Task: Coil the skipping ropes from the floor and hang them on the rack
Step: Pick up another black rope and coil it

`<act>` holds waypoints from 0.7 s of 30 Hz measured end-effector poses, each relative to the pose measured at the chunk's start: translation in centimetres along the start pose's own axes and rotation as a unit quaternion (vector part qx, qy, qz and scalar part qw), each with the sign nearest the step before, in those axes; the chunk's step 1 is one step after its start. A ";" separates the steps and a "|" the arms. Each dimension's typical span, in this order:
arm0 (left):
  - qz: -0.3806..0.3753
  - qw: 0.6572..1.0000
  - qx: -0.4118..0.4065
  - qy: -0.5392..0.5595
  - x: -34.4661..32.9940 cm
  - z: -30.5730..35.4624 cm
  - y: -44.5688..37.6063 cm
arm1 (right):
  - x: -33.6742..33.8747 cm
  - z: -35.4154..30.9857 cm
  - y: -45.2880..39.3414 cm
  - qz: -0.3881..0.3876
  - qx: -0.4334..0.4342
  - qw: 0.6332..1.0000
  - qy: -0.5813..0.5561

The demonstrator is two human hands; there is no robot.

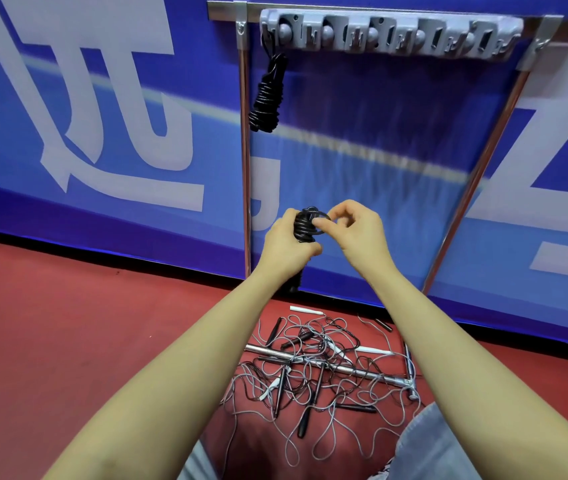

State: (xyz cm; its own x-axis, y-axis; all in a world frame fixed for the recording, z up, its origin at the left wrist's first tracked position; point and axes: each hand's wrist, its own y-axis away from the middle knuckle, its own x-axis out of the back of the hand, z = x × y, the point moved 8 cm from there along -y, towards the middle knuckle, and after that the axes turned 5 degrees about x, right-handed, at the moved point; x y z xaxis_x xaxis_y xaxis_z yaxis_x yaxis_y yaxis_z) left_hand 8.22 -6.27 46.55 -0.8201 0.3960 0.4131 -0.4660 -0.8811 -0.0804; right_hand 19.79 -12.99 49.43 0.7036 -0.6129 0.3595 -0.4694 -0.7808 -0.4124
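- We hold a black coiled skipping rope bundle (305, 226) up in front of the blue printed wall banner (102, 133), below the rack and well above the floor.
- Our left hand (287, 242) is wrapped round the body of the bundle, clamped on it; one dark end of the bundle hangs down under that hand.
- Our right hand (353, 230) pinches the topmost loop of the same bundle between thumb and fingertips, so both hands are together on this one rope.
- We judge this to be the finishing wrap or tuck of the coil, with the hanging step not yet done for this rope.
- One black coiled rope (267, 95) already hangs from the leftmost hook of the grey plastic hook rack (390, 31), which is fixed on a silver metal frame (244, 150).
- The other hooks along the rack look free.
- A tangled pile of thin grey and black ropes with black and white handles (317, 375) lies on the red floor (67, 323) over the frame's base bar.
- So we reckon one rope is done, one is nearly done, and most of the work is left.
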 end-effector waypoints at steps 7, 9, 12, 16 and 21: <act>0.059 0.989 -0.006 -0.138 0.8 0.3 -0.1 | -1.0 -0.1 1.0 -0.028 -0.010 0.998 -0.059; 0.066 0.985 0.013 -0.160 1.2 0.0 -0.1 | -1.4 -0.2 1.1 -0.065 0.006 0.997 -0.042; 0.045 0.988 0.024 -0.146 1.0 -0.5 -0.3 | -1.8 -0.2 1.0 -0.104 0.025 0.994 -0.013; -0.040 0.998 0.032 -0.039 -0.1 -0.9 -0.3 | -1.8 -0.1 0.8 -0.100 0.053 0.993 -0.022; -0.118 0.993 0.030 0.000 -1.0 -0.4 0.2 | -0.7 -0.5 0.8 -0.038 0.093 0.995 -0.024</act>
State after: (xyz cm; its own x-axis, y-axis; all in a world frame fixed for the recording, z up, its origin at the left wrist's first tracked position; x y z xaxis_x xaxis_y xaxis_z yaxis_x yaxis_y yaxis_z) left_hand 8.82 -6.79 45.76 -0.6907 0.5934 0.4134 -0.6248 -0.7774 0.0720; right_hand 18.71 -13.21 49.24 0.7594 -0.5439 0.3571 -0.3105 -0.7852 -0.5357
